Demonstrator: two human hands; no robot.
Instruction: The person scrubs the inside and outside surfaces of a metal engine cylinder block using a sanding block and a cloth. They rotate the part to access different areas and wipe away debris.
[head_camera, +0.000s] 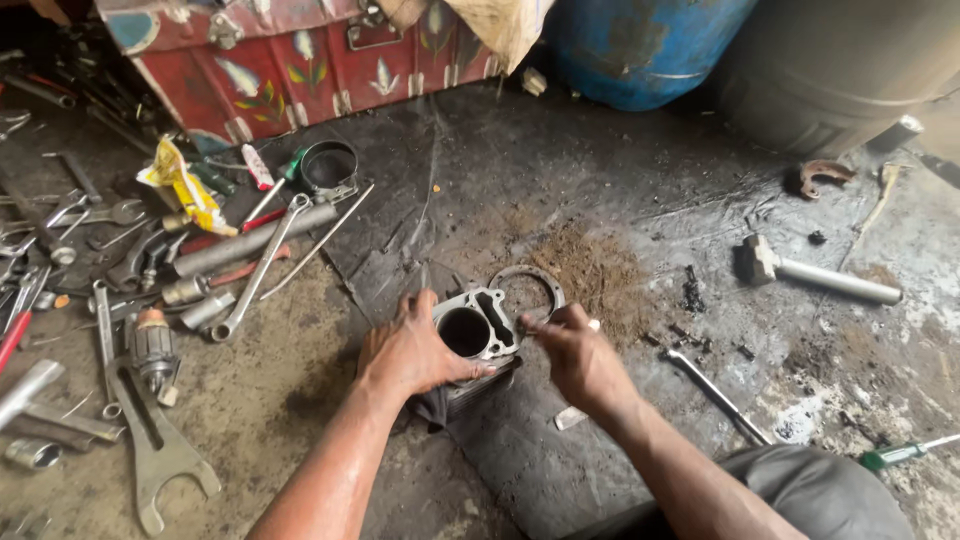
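Cylinder block sits on the dark greasy floor at frame centre, bore facing up, cooling fins below. Left hand lies flat over its left side, fingers spread and gripping the top edge. Right hand is at the right edge, fingers pinched around a thin scraping tool with its tip on the top face. Ring gasket lies just behind the block, touching or nearly so; cannot tell which. Patch of rusty grit is right behind that.

Open floor behind and to the far right of the block. Left side crowded: long pipe, ring spanner, big open-end wrench, armature, yellow wrapper and a round metal sleeve, all well apart from the block. Right: thin bar near the right wrist, hammer further out, green-handled screwdriver by the knee. Painted red trunk and blue drum close off the back edge.
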